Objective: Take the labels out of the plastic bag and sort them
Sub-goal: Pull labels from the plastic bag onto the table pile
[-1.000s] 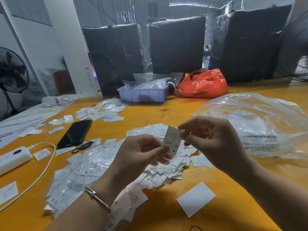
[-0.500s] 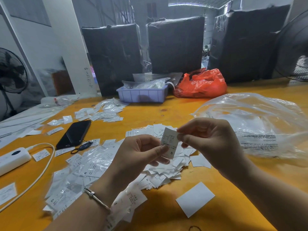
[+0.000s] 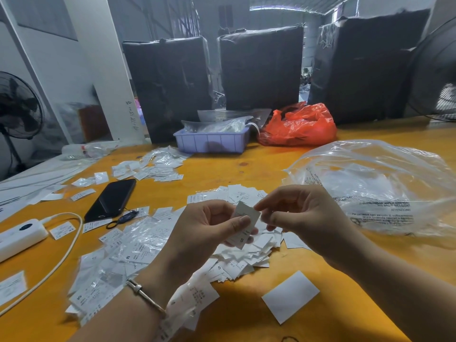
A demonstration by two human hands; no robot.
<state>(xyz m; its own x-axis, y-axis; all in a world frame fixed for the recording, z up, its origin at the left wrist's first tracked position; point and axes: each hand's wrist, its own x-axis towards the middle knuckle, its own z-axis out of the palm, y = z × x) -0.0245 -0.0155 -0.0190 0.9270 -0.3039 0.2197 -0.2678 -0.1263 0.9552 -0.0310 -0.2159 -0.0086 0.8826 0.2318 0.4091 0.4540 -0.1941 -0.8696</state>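
Label [image 3: 244, 224] held above heap of loose labels [image 3: 249, 253] on yellow table [image 3: 246, 169]. Left hand [image 3: 209, 233] pinches its lower part, thumb on top. Right hand [image 3: 301, 215] nips upper edge, other fingers curled. Clear plastic bag [image 3: 375, 186] lies right.

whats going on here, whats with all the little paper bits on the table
A person is sorting small clothing size labels at a yellow table. Both hands hold one white label above a loose heap of labels: the left hand pinches its lower part, the right hand grips its top edge. It carries an S mark. A big clear plastic bag lies to the right. More labels in small clear sleeves are spread to the left, near a black phone.
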